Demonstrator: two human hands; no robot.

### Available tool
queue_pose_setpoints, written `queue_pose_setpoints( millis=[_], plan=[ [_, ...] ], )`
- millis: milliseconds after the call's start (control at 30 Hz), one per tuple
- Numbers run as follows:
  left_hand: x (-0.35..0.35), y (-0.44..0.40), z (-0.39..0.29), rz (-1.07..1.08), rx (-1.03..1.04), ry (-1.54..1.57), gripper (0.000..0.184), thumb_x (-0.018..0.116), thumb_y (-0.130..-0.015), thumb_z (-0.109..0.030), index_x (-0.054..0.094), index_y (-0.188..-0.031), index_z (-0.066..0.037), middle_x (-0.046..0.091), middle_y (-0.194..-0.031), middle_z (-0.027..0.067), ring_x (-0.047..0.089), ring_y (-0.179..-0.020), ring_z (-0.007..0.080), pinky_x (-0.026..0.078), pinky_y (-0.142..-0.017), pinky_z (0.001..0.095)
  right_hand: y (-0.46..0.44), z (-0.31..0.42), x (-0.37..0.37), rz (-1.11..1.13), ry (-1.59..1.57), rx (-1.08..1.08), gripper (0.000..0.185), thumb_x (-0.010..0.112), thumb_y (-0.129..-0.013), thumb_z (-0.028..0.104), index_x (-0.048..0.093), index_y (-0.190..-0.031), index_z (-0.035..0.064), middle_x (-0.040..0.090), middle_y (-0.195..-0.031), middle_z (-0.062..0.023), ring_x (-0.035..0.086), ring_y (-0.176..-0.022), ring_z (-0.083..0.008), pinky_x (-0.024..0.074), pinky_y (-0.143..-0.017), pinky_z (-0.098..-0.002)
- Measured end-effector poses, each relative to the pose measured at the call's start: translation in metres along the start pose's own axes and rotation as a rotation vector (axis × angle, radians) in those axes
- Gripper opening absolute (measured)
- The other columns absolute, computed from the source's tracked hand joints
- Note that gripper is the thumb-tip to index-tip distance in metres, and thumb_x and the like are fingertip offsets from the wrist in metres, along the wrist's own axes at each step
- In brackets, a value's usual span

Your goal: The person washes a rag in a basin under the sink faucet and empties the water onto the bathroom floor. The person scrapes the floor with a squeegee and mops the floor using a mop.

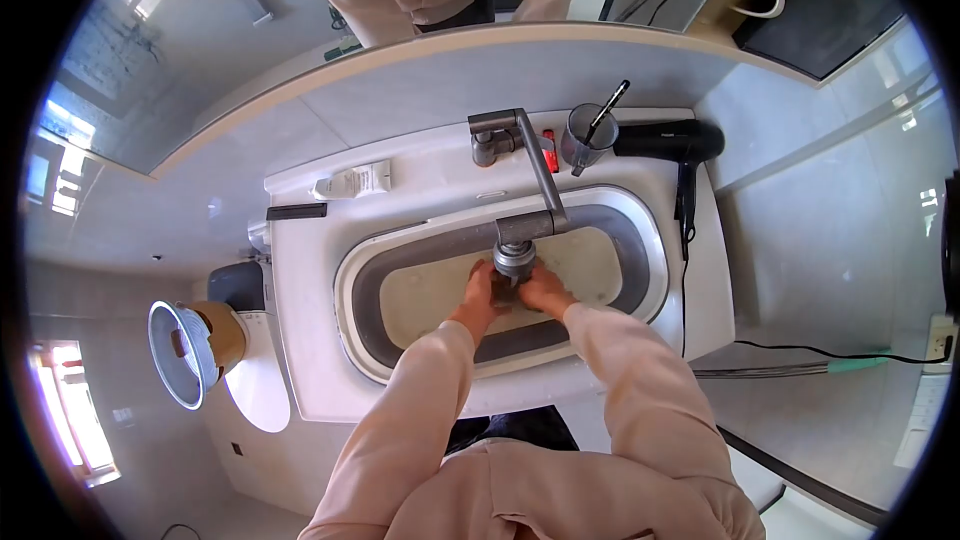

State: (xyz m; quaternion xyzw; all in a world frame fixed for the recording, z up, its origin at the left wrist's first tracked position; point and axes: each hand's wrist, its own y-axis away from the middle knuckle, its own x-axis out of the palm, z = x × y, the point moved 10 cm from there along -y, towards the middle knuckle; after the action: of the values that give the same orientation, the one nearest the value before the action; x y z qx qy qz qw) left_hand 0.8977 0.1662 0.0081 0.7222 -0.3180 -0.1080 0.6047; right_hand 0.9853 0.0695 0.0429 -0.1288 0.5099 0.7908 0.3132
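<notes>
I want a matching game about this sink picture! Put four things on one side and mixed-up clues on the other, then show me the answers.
Things:
1. Hair dryer
2. Tube
3. Cup
4. Left hand and right hand

Clues:
A. Under the tap
B. Black, at the back right of the counter
C. Has a dark stick in it
D. White, lying left of the tap

Pairs: 1-B, 2-D, 3-C, 4-A

Grey jointed faucet (541, 172) over oval tub (364, 295)
</notes>
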Motion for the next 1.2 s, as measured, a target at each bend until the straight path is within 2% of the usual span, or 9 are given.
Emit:
queue_pose_setpoints(
  millis=[233,333,367,500,600,667,833,933,1200],
  plan=[
    [0.028,0.014,-0.013,0.417,0.056,0.094,0.028,0.047,-0.08,-0.032,0.055,-0.091,-0.007,0.059,-0.079,0.007,0.056,-0.069,0.0207,0.047,-0.062,0.0323,0.085,0.08,-0.006,-0.038,-0.288,-0.331,0.033,0.055,-0.073,0.039,0.061,-0.077,0.0069,0.062,-0.076,-0.0112,0.058,-0.072,-0.0243,0.0435,-0.065,-0.0326],
    [0.017,0.017,-0.011,0.231,0.177,-0.055,0.024,0.045,-0.079,-0.03,0.054,-0.078,-0.008,0.055,-0.064,0.0063,0.052,-0.054,0.0204,0.043,-0.047,0.0321,0.093,0.085,0.002,-0.016,-0.465,-0.33,0.034,0.051,-0.077,0.039,0.061,-0.077,0.0063,0.061,-0.067,-0.0094,0.059,-0.069,-0.0261,0.044,-0.063,-0.0349],
    [0.01,0.019,-0.009,0.168,0.212,-0.105,0.024,0.044,-0.079,-0.03,0.054,-0.074,-0.009,0.054,-0.06,0.0061,0.051,-0.049,0.0203,0.042,-0.042,0.032,0.081,0.081,-0.007,-0.305,-0.331,-0.492,0.037,0.047,-0.08,0.04,0.062,-0.075,0.006,0.058,-0.056,-0.0075,0.06,-0.065,-0.0278,0.0444,-0.062,-0.0368],
    [0.002,0.02,0.012,0.166,0.064,0.014,0.033,0.053,-0.075,-0.029,0.049,-0.101,-0.009,0.052,-0.09,0.0068,0.052,-0.079,0.0229,0.044,-0.071,0.0356,0.049,0.053,-0.008,-0.192,-0.024,-0.249,0.037,0.044,-0.081,0.041,0.06,-0.093,0.009,0.061,-0.081,-0.0127,0.059,-0.084,-0.03,0.0441,-0.072,-0.0404],
    [-0.034,0.018,-0.012,-0.019,0.156,-0.231,0.034,0.057,-0.072,-0.026,0.049,-0.102,-0.012,0.052,-0.091,0.0063,0.052,-0.08,0.0233,0.042,-0.071,0.0395,0.023,0.011,-0.028,-0.342,0.128,0.009,0.039,0.047,-0.077,0.042,0.054,-0.1,0.0118,0.053,-0.107,-0.017,0.052,-0.097,-0.034,0.0402,-0.081,-0.0468],
    [-0.041,0.032,-0.028,-0.146,0.213,-0.337,0.029,0.054,-0.075,-0.024,0.05,-0.102,-0.013,0.054,-0.093,0.0056,0.051,-0.087,0.0234,0.042,-0.074,0.0386,0.032,0.01,-0.018,-0.041,0.27,0.082,0.055,0.053,-0.072,0.044,0.042,-0.115,0.0115,0.042,-0.12,-0.0178,0.045,-0.106,-0.0368,0.0311,-0.088,-0.0547],
    [-0.055,-0.006,-0.034,-0.232,0.409,-0.496,0.029,0.053,-0.076,-0.025,0.049,-0.101,-0.012,0.053,-0.092,0.0071,0.052,-0.084,0.024,0.042,-0.067,0.0445,-0.002,-0.005,0.029,-0.086,0.158,-0.093,0.047,0.052,-0.069,0.029,0.046,-0.111,0.0086,0.057,-0.096,-0.0209,0.052,-0.094,-0.0373,0.0404,-0.081,-0.0411],
    [-0.028,0.018,-0.007,-0.022,0.009,-0.042,0.028,0.056,-0.075,-0.026,0.051,-0.096,-0.009,0.053,-0.09,0.0096,0.053,-0.083,0.0244,0.044,-0.067,0.0421,0.012,0.028,0.039,0.012,-0.129,-0.199,0.039,0.049,-0.069,0.025,0.052,-0.102,0.0062,0.057,-0.097,-0.0198,0.053,-0.092,-0.0346,0.0411,-0.079,-0.0393],
    [-0.012,-0.009,-0.002,0.27,0.0,0.073,0.023,0.049,-0.08,-0.026,0.051,-0.096,-0.009,0.057,-0.087,0.0108,0.057,-0.076,0.0263,0.049,-0.066,0.0364,0.067,0.063,0.037,-0.052,-0.321,-0.292,0.036,0.049,-0.076,0.039,0.056,-0.09,0.0063,0.061,-0.075,-0.0106,0.057,-0.068,-0.0251,0.0444,-0.063,-0.0342]
  ],
)
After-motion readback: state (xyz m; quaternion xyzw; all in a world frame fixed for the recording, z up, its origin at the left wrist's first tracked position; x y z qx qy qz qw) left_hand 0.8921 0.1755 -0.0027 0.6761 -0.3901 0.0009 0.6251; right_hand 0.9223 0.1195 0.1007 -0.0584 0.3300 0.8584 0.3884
